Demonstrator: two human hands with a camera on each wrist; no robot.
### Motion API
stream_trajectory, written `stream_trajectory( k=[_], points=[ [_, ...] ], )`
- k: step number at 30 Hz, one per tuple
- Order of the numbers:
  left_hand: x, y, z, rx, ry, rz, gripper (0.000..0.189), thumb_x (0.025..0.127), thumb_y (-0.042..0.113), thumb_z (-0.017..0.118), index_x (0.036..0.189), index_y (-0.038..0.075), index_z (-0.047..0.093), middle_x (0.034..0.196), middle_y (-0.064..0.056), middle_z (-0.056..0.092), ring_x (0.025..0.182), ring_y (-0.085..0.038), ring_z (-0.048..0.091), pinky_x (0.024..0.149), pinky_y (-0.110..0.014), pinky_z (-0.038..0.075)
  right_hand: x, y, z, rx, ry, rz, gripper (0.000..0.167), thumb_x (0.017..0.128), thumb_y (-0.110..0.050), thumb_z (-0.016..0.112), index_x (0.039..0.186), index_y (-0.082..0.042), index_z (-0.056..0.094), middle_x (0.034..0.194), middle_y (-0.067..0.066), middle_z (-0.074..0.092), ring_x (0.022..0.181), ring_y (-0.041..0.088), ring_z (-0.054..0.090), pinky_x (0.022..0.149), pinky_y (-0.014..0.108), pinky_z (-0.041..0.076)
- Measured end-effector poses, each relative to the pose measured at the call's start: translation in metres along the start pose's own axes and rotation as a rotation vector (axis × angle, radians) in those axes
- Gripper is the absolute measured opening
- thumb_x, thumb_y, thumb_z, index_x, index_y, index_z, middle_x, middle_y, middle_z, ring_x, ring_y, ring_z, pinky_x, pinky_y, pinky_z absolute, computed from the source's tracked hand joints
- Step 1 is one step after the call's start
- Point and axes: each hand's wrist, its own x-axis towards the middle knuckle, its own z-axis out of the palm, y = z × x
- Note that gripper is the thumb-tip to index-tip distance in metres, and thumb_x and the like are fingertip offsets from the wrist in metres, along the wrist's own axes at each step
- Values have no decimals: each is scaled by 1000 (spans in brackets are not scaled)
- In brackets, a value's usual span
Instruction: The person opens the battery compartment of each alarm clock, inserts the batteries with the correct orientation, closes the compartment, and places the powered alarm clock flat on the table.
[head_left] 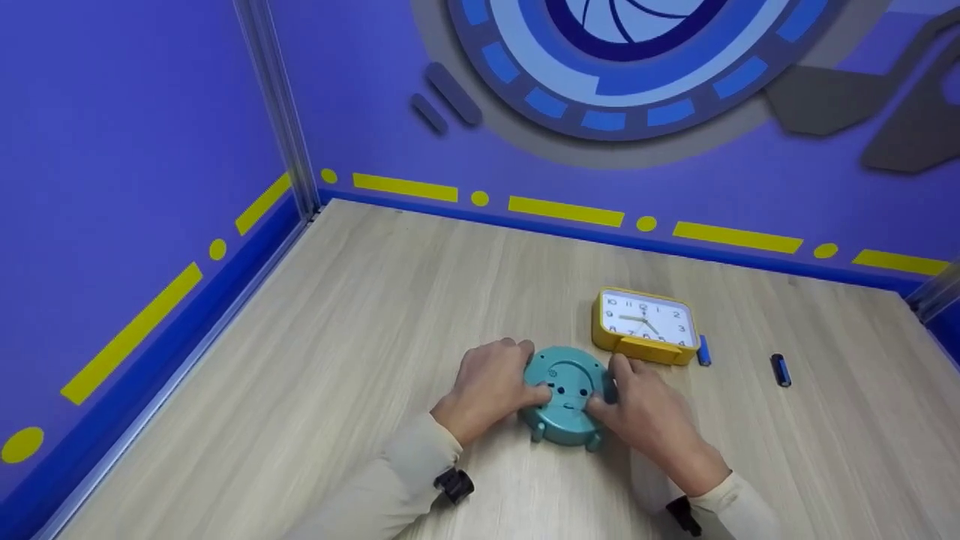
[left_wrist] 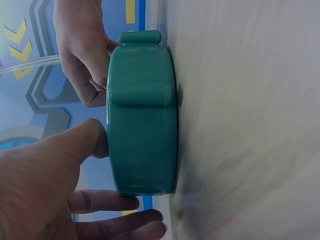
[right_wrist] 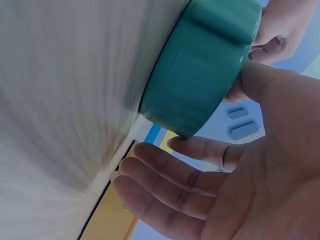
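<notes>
A round teal alarm clock lies face down on the wooden table, its back with small knobs and holes turned up and its two stubby feet toward me. My left hand holds its left side, thumb on the back and forefinger at the rim. On the opposite side my right hand grips it the same way, thumb pressed on the back. The left wrist view shows the teal rim between thumb and fingers; the other fingers stretch past it. In the right wrist view, three right-hand fingers extend free of the clock.
Just beyond my right hand, a yellow rectangular alarm clock lies face up. A blue battery touches or nearly touches its right side. Farther right lies a black-and-blue battery. Blue printed walls border the table at the back and left.
</notes>
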Motion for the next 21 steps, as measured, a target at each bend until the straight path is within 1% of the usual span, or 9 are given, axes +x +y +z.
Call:
stream_trajectory(
  k=[4,8,10,13,15,17,21],
  points=[
    [0,0,0,-8,13,9,29,84,37,79,92,14,64,73,4,49,66,-11,45,55,-28,38,0,0,-2,-25,11,-14,40,93,-27,78,115,-1,58,88,7,51,76,23,52,64,38,46],
    [-1,-2,0,7,27,11,27,82,36,78,89,14,63,72,4,48,65,-11,46,54,-28,39,-1,-2,-3,-72,36,-42,42,92,-28,78,116,2,62,91,9,53,80,26,52,68,40,49],
    [-1,-2,0,24,34,12,27,81,36,78,88,14,62,71,4,48,64,-11,45,54,-28,39,-1,-3,-4,-103,50,-63,43,92,-28,79,117,3,63,93,10,54,83,27,52,72,42,50],
    [-1,-2,1,39,36,11,28,82,37,78,89,14,63,72,4,48,64,-11,46,54,-28,39,-3,-5,-6,-144,79,-109,47,92,-26,81,123,5,64,103,14,59,91,30,54,82,46,54],
    [-1,-1,1,50,33,10,29,82,38,78,91,14,65,73,4,48,65,-11,46,54,-28,40,-4,-6,-7,-170,102,-160,49,91,-24,83,127,4,64,111,17,61,98,32,56,88,49,54],
    [-1,0,2,68,28,9,30,83,39,77,94,14,66,74,4,49,65,-11,46,54,-29,40,-5,-7,-7,-191,125,-226,49,90,-22,85,128,1,65,117,17,62,103,32,57,92,51,54],
    [-1,2,2,101,22,11,33,84,42,76,98,14,68,75,3,50,65,-11,46,54,-29,41,-6,-8,-4,-201,134,-383,37,94,-19,82,124,-3,69,121,15,63,105,30,58,93,47,54]
  ],
)
